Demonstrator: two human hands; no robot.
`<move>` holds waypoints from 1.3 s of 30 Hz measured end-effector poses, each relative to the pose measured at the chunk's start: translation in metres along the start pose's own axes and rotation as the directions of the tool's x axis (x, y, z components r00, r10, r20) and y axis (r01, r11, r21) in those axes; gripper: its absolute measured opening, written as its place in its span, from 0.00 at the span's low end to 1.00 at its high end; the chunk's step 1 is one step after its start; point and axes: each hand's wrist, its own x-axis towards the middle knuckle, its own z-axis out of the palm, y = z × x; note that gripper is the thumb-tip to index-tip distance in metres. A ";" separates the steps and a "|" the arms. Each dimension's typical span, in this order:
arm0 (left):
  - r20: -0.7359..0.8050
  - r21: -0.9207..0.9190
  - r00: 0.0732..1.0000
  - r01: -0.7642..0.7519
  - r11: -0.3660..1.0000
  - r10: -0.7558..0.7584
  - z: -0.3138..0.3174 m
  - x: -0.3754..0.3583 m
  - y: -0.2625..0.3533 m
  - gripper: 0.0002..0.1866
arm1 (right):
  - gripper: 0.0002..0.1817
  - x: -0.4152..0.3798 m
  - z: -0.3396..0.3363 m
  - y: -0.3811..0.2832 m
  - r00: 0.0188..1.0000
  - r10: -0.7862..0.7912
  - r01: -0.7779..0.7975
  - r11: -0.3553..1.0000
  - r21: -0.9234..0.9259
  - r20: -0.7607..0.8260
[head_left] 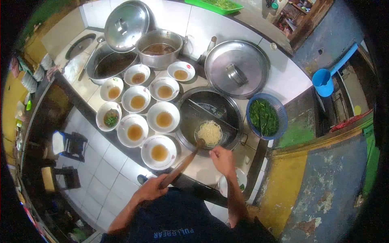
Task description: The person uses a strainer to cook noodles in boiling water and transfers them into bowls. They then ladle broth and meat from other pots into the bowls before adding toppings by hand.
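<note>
Left hand [153,188], lower centre of frame: fingers wrapped around a wooden handle [178,169], grip narrow, well back from the far end. Reads as leverage, plus keeping skin off the hot side.

Handle runs up-right to the strainer [200,142], right of centre, loaded with pale noodles [210,132]. Strainer sits over the near half of the divided pot [242,121]; any drip should land back in it. Divider [212,115] runs diagonally and splits the pot in two.

Right hand [223,159]: just below and right of the noodles, fingers curled in, narrow. Can't tell if it's pinching anything, or touching the strainer rim. Likely there to steady or work at the load.

Nine bowls [146,148] grouped left of the pot, most with amber liquid; one at the group's left edge has chopped greens on top. Close packing keeps them all within arm's reach.

Blue basket [282,116] of leafy greens [262,115], right of the pot, same logic. Big lid [221,67] leans against the tiled wall [247,29], upper centre-right, off the pot for access.
</note>
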 end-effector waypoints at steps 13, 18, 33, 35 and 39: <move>-0.005 0.067 1.000 0.002 0.998 -0.002 0.010 -0.003 -0.011 0.27 | 0.07 0.085 0.034 0.044 0.986 -0.094 0.092 0.996 -0.017 -0.139; 0.011 0.074 0.999 0.030 0.997 -0.031 0.010 -0.004 -0.013 0.28 | 0.09 0.101 0.066 0.040 0.987 -0.156 0.157 0.988 0.010 -0.037; -0.010 0.132 0.999 0.037 0.991 -0.035 0.011 -0.004 -0.014 0.27 | 0.11 0.094 0.100 0.014 0.998 -0.059 0.052 0.980 -0.191 -0.033; -0.003 0.135 0.999 0.035 0.990 -0.035 0.011 -0.002 -0.015 0.27 | 0.11 0.091 0.096 0.003 0.999 -0.010 0.002 0.975 -0.223 -0.034; 0.017 0.137 0.998 0.061 0.989 -0.063 0.008 -0.002 -0.011 0.26 | 0.11 0.092 0.098 0.000 0.999 -0.004 -0.006 0.965 -0.260 -0.038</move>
